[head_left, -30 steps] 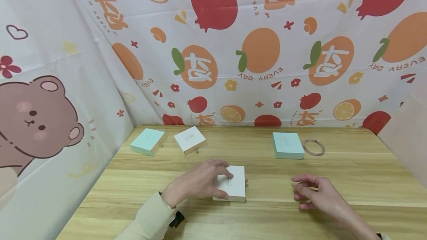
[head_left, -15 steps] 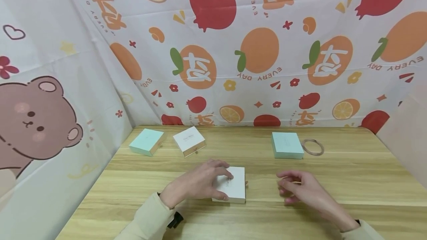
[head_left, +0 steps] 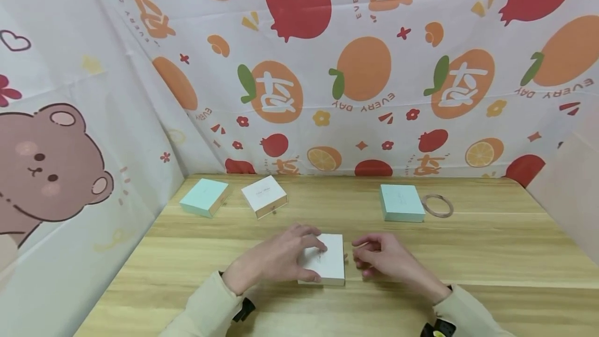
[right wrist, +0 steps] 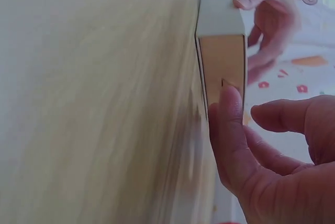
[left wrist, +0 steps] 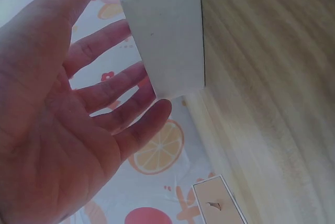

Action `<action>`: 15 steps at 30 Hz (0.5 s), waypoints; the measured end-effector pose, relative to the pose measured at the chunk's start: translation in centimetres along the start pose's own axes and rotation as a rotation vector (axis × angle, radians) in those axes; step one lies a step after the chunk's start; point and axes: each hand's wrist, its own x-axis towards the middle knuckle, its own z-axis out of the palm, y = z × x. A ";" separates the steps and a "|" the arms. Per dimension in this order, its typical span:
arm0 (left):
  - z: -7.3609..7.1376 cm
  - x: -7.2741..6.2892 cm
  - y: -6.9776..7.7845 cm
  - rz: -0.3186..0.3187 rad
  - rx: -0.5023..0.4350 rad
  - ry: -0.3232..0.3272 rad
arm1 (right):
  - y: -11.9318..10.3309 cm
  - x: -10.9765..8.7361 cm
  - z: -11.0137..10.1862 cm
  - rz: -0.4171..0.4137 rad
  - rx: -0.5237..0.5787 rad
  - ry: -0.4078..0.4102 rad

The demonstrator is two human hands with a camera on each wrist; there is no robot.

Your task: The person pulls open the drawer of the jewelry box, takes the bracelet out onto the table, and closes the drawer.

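Note:
In the head view a white drawer box [head_left: 332,264] lies flat on the wooden table, with faint print on its lid. My left hand [head_left: 281,256] holds it from the left, thumb along the near edge and other fingers over the top and far side. A tan drawer front [right wrist: 220,59] with a small ribbon tab [head_left: 346,257] faces right. Close beside that face is my right hand [head_left: 390,259], fingers loosely bent and holding nothing. In the right wrist view one of its fingertips overlaps the tab, while the thumb stands apart.
Towards the back left are a mint box [head_left: 204,197] and another white box [head_left: 264,196], both showing tan drawer fronts. A second mint box [head_left: 402,203] and a thin brownish ring [head_left: 438,206] lie at the back right. A printed fruit curtain [head_left: 323,82] hangs behind the table.
My right hand has moved left across the table to the drawer side of the white box. The left hand keeps its hold, and the box stays in place.

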 end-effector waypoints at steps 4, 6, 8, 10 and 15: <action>-0.1 0.0 0.0 -0.003 0.001 -0.004 | 0.0 0.6 0.9 0.001 0.015 0.001; -0.1 0.0 0.1 -0.004 0.001 -0.004 | 0.1 0.7 1.1 0.007 0.027 0.000; 0.0 0.0 0.1 -0.006 -0.002 -0.002 | 0.1 0.7 1.3 0.016 0.038 0.001; 0.1 0.0 0.1 -0.005 0.001 0.001 | 0.1 0.8 1.3 0.030 0.046 0.006; 0.2 -0.1 -0.1 -0.002 -0.002 0.004 | -0.1 1.1 1.3 0.070 0.041 0.018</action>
